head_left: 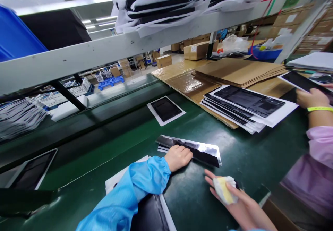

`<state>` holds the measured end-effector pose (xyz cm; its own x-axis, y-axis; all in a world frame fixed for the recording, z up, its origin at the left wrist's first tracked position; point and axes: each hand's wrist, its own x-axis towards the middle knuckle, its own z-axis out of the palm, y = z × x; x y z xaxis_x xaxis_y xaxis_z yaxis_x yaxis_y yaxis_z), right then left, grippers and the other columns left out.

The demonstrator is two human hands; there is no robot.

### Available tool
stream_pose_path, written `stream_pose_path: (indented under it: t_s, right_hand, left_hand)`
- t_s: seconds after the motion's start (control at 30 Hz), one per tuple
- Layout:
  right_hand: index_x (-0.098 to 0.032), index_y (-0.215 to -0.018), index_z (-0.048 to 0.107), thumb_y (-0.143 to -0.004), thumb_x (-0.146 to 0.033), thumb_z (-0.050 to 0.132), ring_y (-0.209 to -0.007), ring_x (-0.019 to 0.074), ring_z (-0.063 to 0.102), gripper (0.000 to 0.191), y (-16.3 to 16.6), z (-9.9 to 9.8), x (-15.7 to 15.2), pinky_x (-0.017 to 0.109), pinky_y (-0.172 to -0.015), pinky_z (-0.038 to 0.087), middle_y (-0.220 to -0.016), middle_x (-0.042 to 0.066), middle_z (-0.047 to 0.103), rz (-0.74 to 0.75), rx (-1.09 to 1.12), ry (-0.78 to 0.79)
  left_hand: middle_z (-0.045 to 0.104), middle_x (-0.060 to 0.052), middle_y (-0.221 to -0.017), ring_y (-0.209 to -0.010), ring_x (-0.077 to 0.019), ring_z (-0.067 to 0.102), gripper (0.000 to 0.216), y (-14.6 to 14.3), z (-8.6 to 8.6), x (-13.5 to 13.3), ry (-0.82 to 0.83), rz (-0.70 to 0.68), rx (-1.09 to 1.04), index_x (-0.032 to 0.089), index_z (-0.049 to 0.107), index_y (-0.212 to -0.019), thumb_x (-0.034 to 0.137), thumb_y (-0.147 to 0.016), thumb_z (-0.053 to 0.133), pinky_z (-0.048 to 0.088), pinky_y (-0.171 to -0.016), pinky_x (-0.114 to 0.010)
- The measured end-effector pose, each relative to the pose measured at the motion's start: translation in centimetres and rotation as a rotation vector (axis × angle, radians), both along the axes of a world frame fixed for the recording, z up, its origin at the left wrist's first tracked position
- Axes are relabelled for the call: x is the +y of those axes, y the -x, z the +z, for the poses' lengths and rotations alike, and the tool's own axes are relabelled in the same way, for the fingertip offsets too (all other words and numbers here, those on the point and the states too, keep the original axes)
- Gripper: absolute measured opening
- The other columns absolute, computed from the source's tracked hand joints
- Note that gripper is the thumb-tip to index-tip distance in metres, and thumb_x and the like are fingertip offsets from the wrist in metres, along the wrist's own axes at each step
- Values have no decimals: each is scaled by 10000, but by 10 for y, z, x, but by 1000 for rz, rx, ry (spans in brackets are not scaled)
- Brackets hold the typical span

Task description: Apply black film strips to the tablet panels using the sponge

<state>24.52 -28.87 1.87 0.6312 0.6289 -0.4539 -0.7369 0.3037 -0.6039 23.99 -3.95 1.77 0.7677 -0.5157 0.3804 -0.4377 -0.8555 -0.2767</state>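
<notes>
**Two hands at a green table**

The left hand (179, 157), in a blue sleeve (135, 193), sits near the bottom middle of the frame. It is curled and presses down on a shiny silver sheet (205, 151) with a black strip on it. The sheet lies flat on the green table (234, 147), just above the hand.

The right hand (229, 194) is at the bottom right. Its fingers are spread out, and its thumb pins a small white and yellow cloth (224, 188) against the palm. This hand is near the shiny sheet but does not touch it.

In the middle of the frame a black panel (166, 109) lies on white paper. To the right of it is a stack of black panels (247, 106) on white sheets, resting on flat brown cardboard (239, 70). At the right edge, another person's hand (310, 97) wears a yellow wristband (319, 109) above a pink sleeve (321, 144). A blue bin (15, 36) sits at the upper left.

No writing is clear enough to read.
</notes>
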Motion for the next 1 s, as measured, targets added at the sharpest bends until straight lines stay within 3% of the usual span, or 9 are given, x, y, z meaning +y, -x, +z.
stream_pose_path:
  t_s: [0.07,0.2,0.33,0.4,0.53,0.73,0.8,0.9,1.0]
  right_hand:
    - [-156,-941,763,-571,-413,914,-1203,352,458,475,-12,6,3,345,-929,524,-1192,106,600,-47,32,-5]
    - [-142,-782,752,-506,-318,954,-1083,367,559,384,-29,10,13,330,-874,562,-1041,106,664,-120,38,82]
    - [-132,-787,732,-575,-342,935,-976,361,617,361,-33,3,24,339,-829,577,-937,105,685,-70,-77,99]
    - [-131,-803,729,-593,-375,925,-950,355,626,377,-32,-2,30,346,-816,577,-925,109,685,-48,-138,89]
    - [-144,-896,727,-659,-432,889,-957,345,618,406,-30,-7,44,400,-845,551,-942,112,677,-15,-260,40]
    - [-183,-955,720,-732,-522,821,-977,319,594,418,-33,-3,55,384,-852,514,-996,96,660,119,-462,14]
    - [-175,-960,718,-723,-555,806,-951,324,597,456,-36,-4,55,386,-830,514,-991,101,658,179,-511,57]
    - [-178,-966,715,-739,-554,782,-917,316,603,445,-42,-6,52,389,-844,496,-950,94,663,277,-581,87]
    - [-181,-955,717,-752,-558,766,-918,317,599,431,-45,-2,50,389,-856,482,-926,91,663,349,-647,109]
  left_hand:
    - [650,-85,-840,-720,-130,596,275,4,3,0,-10,-9,-5,118,598,-918,117,-986,332,428,-615,-234]
    - [667,-84,-947,-775,-134,610,256,14,9,0,0,-60,-31,129,603,-973,118,-984,348,438,-626,-243]
    - [664,-116,-1041,-883,-184,622,267,24,10,5,97,99,-73,92,585,-1105,232,-997,386,481,-700,-301]
    - [669,-119,-1038,-891,-186,628,261,30,9,7,133,185,-65,85,584,-1121,193,-987,387,489,-725,-314]
    - [673,-105,-1035,-881,-158,632,269,41,9,2,140,184,-29,81,559,-1163,104,-971,373,488,-722,-285]
    - [651,-60,-781,-783,-190,619,212,51,11,-19,69,102,114,118,617,-908,108,-953,410,490,-710,-320]
    - [659,-65,-830,-852,-213,619,171,56,14,-17,77,138,200,122,627,-884,110,-930,463,496,-774,-343]
    - [649,-108,-1083,-1028,-237,591,224,64,30,-5,196,311,289,104,615,-1082,79,-895,495,485,-866,-351]
    - [659,-49,-1098,-973,-182,620,308,69,55,8,533,487,388,172,590,-1186,108,-900,495,491,-842,-286]
